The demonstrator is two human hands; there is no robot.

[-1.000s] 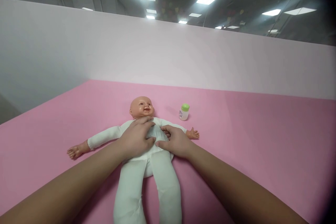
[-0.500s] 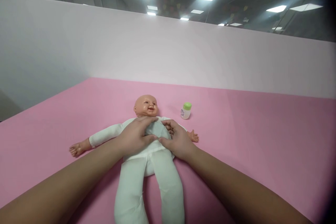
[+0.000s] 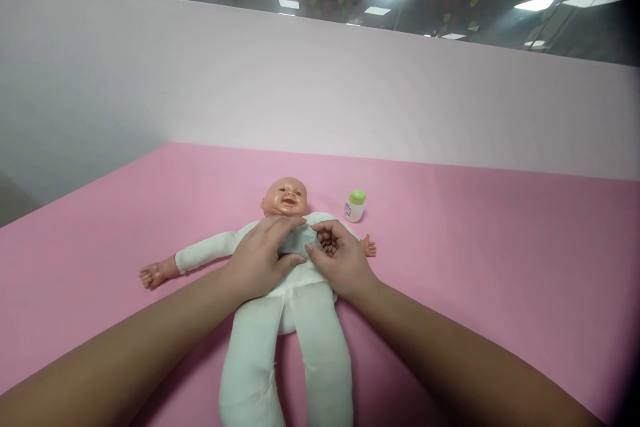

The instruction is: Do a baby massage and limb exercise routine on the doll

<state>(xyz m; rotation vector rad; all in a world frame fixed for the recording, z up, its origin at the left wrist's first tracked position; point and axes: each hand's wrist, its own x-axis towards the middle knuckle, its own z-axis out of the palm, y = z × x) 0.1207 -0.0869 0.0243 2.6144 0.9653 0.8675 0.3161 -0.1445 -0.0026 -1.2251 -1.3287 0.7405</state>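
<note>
Doll (image 3: 287, 320) lies on back on pink table (image 3: 500, 267), legs near, head far.

Left hand (image 3: 260, 257) flat on doll's tummy, fingers spread, pressing down. Right hand (image 3: 337, 260) beside it, fingers curled, thumb and fingers pinching white cloth at chest.

Looks like rubbing-tummy step, in middle. Next move needs soft, slow push so doll stays put.

Little bottle (image 3: 355, 206), green cap, stands farther back, near doll's hand, not touching.

bright overhead panels, perhaps slightly warped edges

Single head-worn view, forward and down, close over the pink surface (image 3: 475, 247).
</note>
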